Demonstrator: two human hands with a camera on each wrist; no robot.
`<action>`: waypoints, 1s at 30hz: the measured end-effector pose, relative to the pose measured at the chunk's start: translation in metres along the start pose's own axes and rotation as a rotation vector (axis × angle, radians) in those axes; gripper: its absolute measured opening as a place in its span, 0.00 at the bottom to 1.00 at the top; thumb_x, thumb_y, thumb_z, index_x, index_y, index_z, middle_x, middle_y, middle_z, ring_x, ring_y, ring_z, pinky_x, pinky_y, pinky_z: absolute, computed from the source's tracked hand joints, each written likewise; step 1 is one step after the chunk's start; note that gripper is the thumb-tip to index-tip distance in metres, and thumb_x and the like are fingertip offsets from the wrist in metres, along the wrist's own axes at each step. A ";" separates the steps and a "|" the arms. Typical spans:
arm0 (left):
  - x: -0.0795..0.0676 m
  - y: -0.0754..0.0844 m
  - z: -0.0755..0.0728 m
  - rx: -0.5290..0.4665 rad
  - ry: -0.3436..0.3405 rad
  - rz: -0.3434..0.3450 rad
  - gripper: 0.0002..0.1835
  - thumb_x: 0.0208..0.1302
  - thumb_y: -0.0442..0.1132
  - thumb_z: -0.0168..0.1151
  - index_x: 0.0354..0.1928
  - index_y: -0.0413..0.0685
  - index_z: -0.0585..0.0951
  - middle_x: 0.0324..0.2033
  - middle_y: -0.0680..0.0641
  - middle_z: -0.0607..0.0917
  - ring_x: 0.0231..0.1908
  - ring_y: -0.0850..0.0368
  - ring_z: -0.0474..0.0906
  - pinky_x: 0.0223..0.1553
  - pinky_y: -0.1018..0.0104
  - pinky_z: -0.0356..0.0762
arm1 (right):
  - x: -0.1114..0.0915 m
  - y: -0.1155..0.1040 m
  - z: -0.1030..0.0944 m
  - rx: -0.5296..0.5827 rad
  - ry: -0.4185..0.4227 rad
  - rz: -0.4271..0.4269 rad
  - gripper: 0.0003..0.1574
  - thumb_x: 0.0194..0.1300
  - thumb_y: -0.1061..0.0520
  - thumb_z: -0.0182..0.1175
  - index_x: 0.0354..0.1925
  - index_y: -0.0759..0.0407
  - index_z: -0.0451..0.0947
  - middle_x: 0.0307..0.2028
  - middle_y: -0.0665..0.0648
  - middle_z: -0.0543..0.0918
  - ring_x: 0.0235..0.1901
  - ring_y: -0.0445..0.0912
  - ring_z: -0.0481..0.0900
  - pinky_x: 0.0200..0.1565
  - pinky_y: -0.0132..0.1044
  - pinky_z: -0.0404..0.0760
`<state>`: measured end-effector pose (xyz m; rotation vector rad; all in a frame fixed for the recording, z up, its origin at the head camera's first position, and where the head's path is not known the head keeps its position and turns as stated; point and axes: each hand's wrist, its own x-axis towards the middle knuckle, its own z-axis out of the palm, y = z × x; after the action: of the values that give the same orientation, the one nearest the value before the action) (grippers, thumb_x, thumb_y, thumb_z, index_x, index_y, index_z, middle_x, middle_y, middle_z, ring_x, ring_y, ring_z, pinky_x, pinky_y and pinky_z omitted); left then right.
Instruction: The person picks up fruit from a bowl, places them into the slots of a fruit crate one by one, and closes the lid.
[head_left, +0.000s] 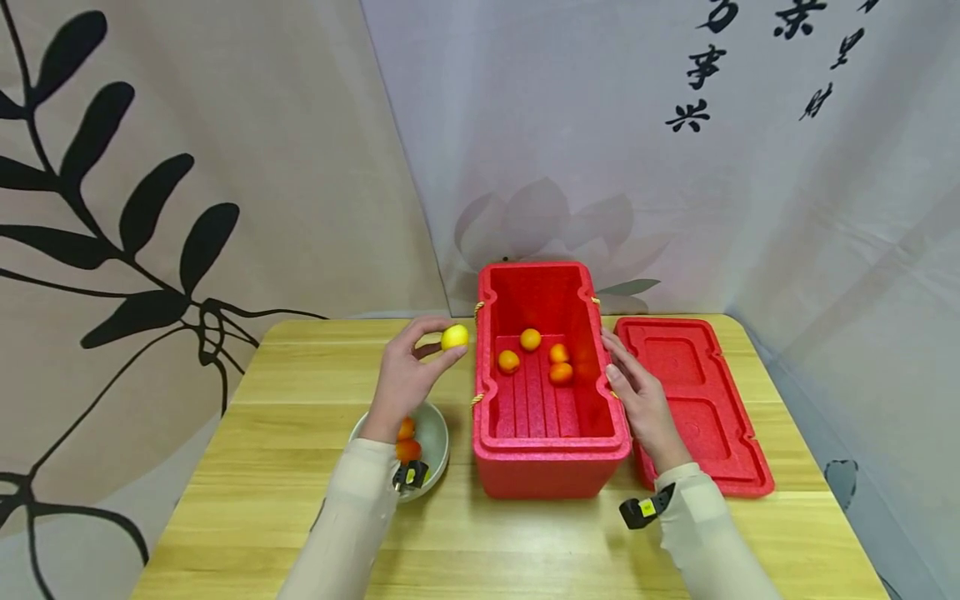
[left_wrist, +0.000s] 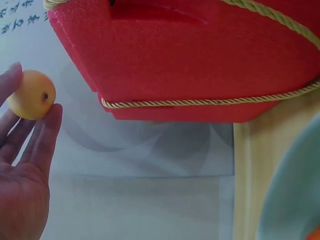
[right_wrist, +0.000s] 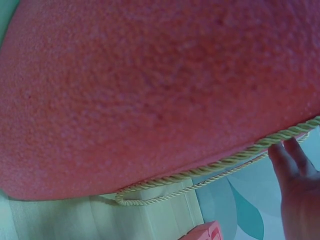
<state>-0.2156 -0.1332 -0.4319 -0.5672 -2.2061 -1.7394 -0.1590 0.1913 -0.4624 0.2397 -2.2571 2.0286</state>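
My left hand point(head_left: 408, 367) pinches a small round yellow fruit point(head_left: 454, 337) between thumb and fingertips, just left of the red foam box point(head_left: 551, 479). In the left wrist view the fruit point(left_wrist: 32, 95) looks yellow-orange with a dark stem spot. The box stands lidless, and several small orange fruits point(head_left: 530, 339) lie on its ribbed floor. At the box's right side, my right hand point(head_left: 641, 400) rests against the outer wall and rim with fingers extended. A twisted gold rope point(right_wrist: 215, 164) runs along that side, right by the fingertips.
A pale green bowl point(head_left: 440, 446) with orange fruits point(head_left: 408, 451) sits under my left forearm, partly hidden by it. To the right of the box, its red lid point(head_left: 701, 400) lies flat on the wooden table point(head_left: 300, 433). A printed cloth point(head_left: 562, 125) hangs behind.
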 end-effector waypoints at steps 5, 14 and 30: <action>0.009 0.003 0.004 -0.008 -0.028 0.022 0.19 0.54 0.36 0.76 0.49 0.42 0.83 0.47 0.49 0.82 0.49 0.54 0.77 0.48 0.55 0.82 | -0.001 0.001 0.002 0.001 0.015 0.003 0.32 0.76 0.56 0.51 0.74 0.56 0.60 0.73 0.50 0.60 0.71 0.50 0.57 0.54 0.32 0.76; 0.014 0.008 0.015 -0.025 -0.054 -0.033 0.19 0.55 0.33 0.75 0.50 0.39 0.83 0.48 0.41 0.82 0.48 0.51 0.78 0.48 0.50 0.81 | -0.003 0.001 -0.001 -0.001 0.005 -0.014 0.31 0.76 0.57 0.51 0.73 0.58 0.60 0.73 0.51 0.60 0.71 0.50 0.57 0.54 0.31 0.76; 0.037 0.022 0.028 0.006 -0.132 0.042 0.19 0.59 0.38 0.73 0.52 0.44 0.82 0.47 0.52 0.82 0.47 0.55 0.79 0.46 0.61 0.82 | -0.001 0.000 0.001 -0.005 0.004 -0.009 0.32 0.76 0.56 0.51 0.74 0.58 0.60 0.73 0.53 0.60 0.70 0.52 0.58 0.52 0.32 0.77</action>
<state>-0.2376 -0.0964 -0.4027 -0.7417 -2.2690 -1.7187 -0.1584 0.1907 -0.4627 0.2441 -2.2547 2.0165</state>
